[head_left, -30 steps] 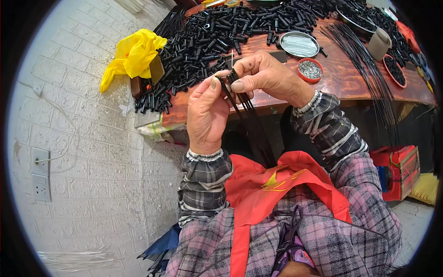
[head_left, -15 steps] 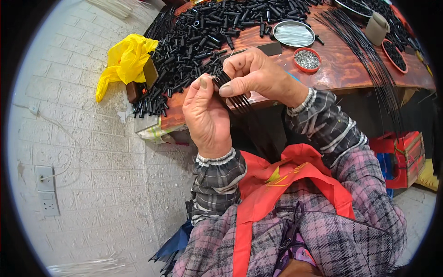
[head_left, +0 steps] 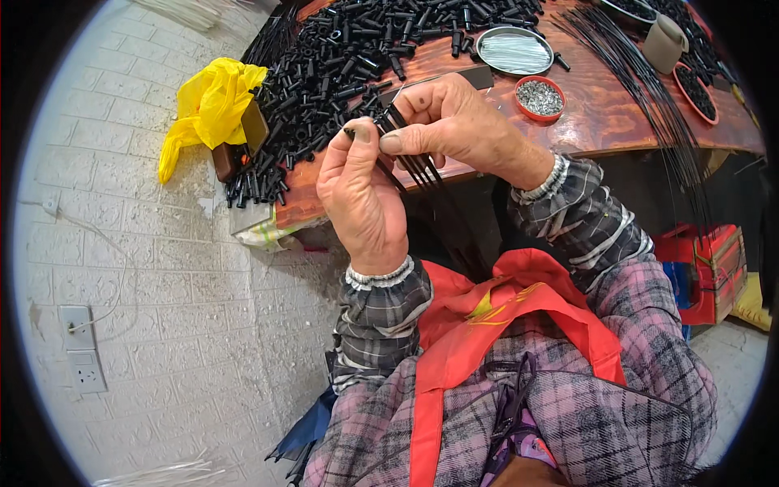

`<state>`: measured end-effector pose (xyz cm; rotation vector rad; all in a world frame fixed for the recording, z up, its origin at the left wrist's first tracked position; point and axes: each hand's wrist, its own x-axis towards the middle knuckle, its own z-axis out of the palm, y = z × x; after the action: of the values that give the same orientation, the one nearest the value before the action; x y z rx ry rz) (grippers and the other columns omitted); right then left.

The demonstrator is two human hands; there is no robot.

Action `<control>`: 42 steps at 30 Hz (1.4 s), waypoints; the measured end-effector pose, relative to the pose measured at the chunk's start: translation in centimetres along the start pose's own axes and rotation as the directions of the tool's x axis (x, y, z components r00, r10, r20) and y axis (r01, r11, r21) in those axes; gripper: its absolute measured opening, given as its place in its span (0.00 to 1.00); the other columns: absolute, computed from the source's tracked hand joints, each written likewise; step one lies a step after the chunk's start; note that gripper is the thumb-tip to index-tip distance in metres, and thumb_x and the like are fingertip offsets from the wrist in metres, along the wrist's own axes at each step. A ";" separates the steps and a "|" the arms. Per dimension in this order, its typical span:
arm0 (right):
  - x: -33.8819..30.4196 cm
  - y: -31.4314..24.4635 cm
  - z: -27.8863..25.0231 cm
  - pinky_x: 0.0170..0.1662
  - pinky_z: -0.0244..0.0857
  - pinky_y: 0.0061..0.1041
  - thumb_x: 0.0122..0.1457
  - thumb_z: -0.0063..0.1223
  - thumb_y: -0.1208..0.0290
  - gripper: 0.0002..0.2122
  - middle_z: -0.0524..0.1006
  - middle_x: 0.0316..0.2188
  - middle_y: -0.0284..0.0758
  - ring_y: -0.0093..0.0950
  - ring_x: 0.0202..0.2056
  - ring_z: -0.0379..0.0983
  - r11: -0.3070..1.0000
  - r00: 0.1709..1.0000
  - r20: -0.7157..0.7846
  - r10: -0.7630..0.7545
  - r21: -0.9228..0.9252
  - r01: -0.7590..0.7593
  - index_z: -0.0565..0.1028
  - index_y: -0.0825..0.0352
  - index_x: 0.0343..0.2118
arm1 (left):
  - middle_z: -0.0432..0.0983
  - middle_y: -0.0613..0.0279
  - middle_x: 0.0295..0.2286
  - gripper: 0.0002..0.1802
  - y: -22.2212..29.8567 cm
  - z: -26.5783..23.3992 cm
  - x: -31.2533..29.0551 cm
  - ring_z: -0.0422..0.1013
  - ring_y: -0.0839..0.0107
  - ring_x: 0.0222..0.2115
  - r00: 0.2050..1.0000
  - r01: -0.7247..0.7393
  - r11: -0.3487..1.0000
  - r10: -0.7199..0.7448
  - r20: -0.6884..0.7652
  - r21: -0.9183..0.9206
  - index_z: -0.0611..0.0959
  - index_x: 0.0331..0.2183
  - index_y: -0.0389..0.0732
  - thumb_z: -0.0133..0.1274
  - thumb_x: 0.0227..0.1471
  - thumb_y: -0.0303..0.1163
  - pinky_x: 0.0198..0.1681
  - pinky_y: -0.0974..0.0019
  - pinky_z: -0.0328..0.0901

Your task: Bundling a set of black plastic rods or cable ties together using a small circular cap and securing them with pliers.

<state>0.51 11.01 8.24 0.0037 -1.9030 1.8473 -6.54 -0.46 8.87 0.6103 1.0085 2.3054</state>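
Note:
Above the table's front edge, my two hands meet at the fingertips. My right hand (head_left: 475, 130) is closed on a bundle of thin black rods (head_left: 423, 177), thumb across them near their upper ends. The rods slant down toward my lap, where their lower ends are lost in shadow. With thumb and forefinger pressed together, my left hand (head_left: 365, 195) pinches a thin black rod, whose dark tip (head_left: 349, 132) pokes out beside the thumb. This rod stands slightly apart from the bundle on its left side.
Black tubular parts (head_left: 357, 49) lie heaped across the wooden table (head_left: 596, 122). Behind my right hand are a round tray of pale thin sticks (head_left: 519, 52) and a red dish of small metal bits (head_left: 540, 99). Long black rods (head_left: 649, 97) overhang the edge at right. A yellow bag (head_left: 215, 101) sits left.
A dark rod tip now shows at my left fingertips, where a small pale glint was before. One rod has come apart from the bundle. Both hands have shifted only slightly.

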 end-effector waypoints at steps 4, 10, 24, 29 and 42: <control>0.5 1.7 -0.5 0.16 0.53 0.08 0.48 0.54 0.69 0.07 0.70 0.15 0.24 0.09 0.15 0.61 0.999 1.000 0.005 0.000 -0.040 0.000 0.73 0.67 0.24 | 0.72 0.66 0.25 0.06 -1.3 -1.0 1.2 0.66 0.80 0.26 1.000 0.013 0.999 -0.013 -0.001 0.036 0.77 0.29 0.35 0.52 0.45 0.25 0.32 0.78 0.60; 2.0 3.7 -0.8 0.20 0.54 0.12 0.48 0.53 0.69 0.08 0.66 0.14 0.23 0.11 0.18 0.60 0.991 0.989 -0.065 -0.132 -0.001 0.132 0.72 0.68 0.20 | 0.72 0.64 0.26 0.09 -2.1 -2.0 3.6 0.66 0.80 0.27 0.993 0.008 0.997 -0.017 0.113 0.073 0.77 0.31 0.33 0.52 0.45 0.27 0.32 0.78 0.60; 2.1 7.2 -7.7 0.31 0.66 0.16 0.52 0.48 0.71 0.11 0.74 0.28 0.35 0.19 0.27 0.70 0.997 0.995 -0.090 0.042 0.063 -0.037 0.71 0.74 0.34 | 0.63 0.66 0.17 0.08 -10.1 -10.0 11.6 0.62 0.78 0.19 0.961 -0.275 0.426 0.103 0.256 0.862 0.80 0.27 0.36 0.54 0.36 0.24 0.22 0.75 0.58; 1.7 7.6 -9.3 0.32 0.65 0.16 0.52 0.48 0.70 0.11 0.74 0.28 0.34 0.18 0.28 0.70 0.994 0.992 -0.117 0.049 0.099 -0.037 0.71 0.73 0.35 | 0.67 0.56 0.20 0.10 -13.0 -6.6 13.3 0.66 0.61 0.23 0.938 -0.347 0.001 -0.010 0.347 0.938 0.80 0.27 0.41 0.53 0.35 0.31 0.27 0.63 0.61; -0.1 5.0 -11.8 0.30 0.67 0.18 0.52 0.48 0.72 0.10 0.75 0.28 0.35 0.20 0.27 0.71 0.994 0.996 -0.088 -0.002 0.104 0.011 0.72 0.74 0.33 | 0.71 0.57 0.24 0.08 -12.0 -1.7 13.4 0.68 0.69 0.24 0.980 -0.098 0.628 -0.075 0.186 0.772 0.78 0.26 0.35 0.52 0.42 0.29 0.27 0.68 0.64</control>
<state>2.92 22.50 3.13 -0.0360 -1.7437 1.9092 -14.04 14.05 1.12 1.1576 1.9130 1.6548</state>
